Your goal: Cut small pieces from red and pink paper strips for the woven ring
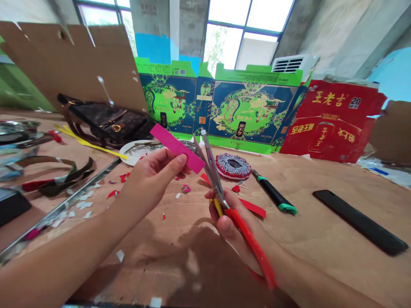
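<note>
Between the thumb and fingers of my left hand [163, 173] is a bright pink paper strip [178, 147], held up at a slant above the table. My right hand [231, 222] grips red-handled scissors [214, 173] with a bit of yellow by the pivot. Their blades point up and stand slightly apart, close to the strip's right end; whether they touch it I cannot tell. Behind the scissors lies a round red, white and blue woven coil [233, 166]. A red strip [252, 208] rests on the table, partly hidden by my right hand.
A black and green utility knife [274, 192] and a long black bar [359, 222] lie at right. At left are a white plate [128, 159], a brown bag [109, 122], a metal ruler [70, 201] and paper scraps [85, 204]. Cardboard panels [250, 111] stand along the back.
</note>
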The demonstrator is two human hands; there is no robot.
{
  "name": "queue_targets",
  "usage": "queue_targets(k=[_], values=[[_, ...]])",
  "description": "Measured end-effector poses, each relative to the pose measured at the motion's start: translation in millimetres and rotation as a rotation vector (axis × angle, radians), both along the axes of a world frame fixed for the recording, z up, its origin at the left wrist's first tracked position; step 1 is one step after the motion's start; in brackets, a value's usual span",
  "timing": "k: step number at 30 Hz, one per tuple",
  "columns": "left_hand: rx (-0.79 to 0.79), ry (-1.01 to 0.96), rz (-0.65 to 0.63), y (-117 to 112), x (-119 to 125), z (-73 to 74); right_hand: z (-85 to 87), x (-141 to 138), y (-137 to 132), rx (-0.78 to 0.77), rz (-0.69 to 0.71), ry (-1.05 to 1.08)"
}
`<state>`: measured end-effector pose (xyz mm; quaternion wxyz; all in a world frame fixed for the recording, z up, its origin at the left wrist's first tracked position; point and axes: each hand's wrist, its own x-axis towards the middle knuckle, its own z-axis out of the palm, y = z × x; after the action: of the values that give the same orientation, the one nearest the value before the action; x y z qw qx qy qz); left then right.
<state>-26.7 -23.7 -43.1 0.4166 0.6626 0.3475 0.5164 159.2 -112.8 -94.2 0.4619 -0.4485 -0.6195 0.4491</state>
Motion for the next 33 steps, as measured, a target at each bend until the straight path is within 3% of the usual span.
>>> queue_targets(k=[10, 15, 19, 28, 33], values=[[0.006, 0.025, 0.057, -4.4, -0.7, 2.5, 0.1, -3.0, 1.3, -0.024, 0.072, 0.089], [-0.022, 0.013, 0.075, -5.9, 0.6, 1.6, -15.4, -0.2, 3.0, 0.015, 0.003, 0.213], [-0.027, 0.008, 0.059, -6.3, 0.6, 1.1, -24.0, 3.7, 3.9, 0.012, -0.003, 0.189], [-0.038, -0.08, 0.014, -6.2, -1.1, 1.2, 4.8, -5.6, -5.7, 0.0, 0.054, 0.082], [-0.017, -0.065, 0.053, -8.2, -1.3, 3.3, 3.1, -6.3, -3.9, 0.005, 0.082, 0.066]])
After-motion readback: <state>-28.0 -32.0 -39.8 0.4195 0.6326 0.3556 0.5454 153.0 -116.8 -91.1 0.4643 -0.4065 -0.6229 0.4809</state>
